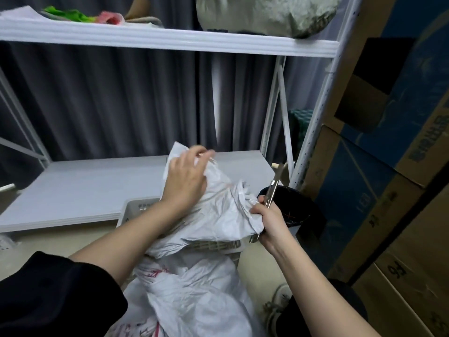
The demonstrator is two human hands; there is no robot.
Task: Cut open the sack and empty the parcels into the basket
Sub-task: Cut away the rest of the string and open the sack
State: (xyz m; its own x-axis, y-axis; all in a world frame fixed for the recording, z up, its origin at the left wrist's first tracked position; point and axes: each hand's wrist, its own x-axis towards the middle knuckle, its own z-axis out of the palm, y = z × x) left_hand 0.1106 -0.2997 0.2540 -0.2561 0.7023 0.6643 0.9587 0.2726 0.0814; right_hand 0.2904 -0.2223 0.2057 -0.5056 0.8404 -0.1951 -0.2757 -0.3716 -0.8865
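A crumpled white woven sack (pixel 213 212) lies draped over a light plastic basket (pixel 138 206) on the floor, and its lower part with red print (pixel 189 295) bunches near my legs. My left hand (pixel 187 173) grips the sack's raised upper edge. My right hand (pixel 269 217) pinches the sack's right edge and also holds a metal utility knife (pixel 273 188) with its blade pointing up. No parcels show; the sack hides the basket's inside.
A white metal rack (pixel 170 42) stands ahead, with its low shelf (pixel 85 183) behind the basket and a grey bundle on top. A black bin (pixel 296 207) sits right of my right hand. Stacked cardboard boxes (pixel 388 166) fill the right side.
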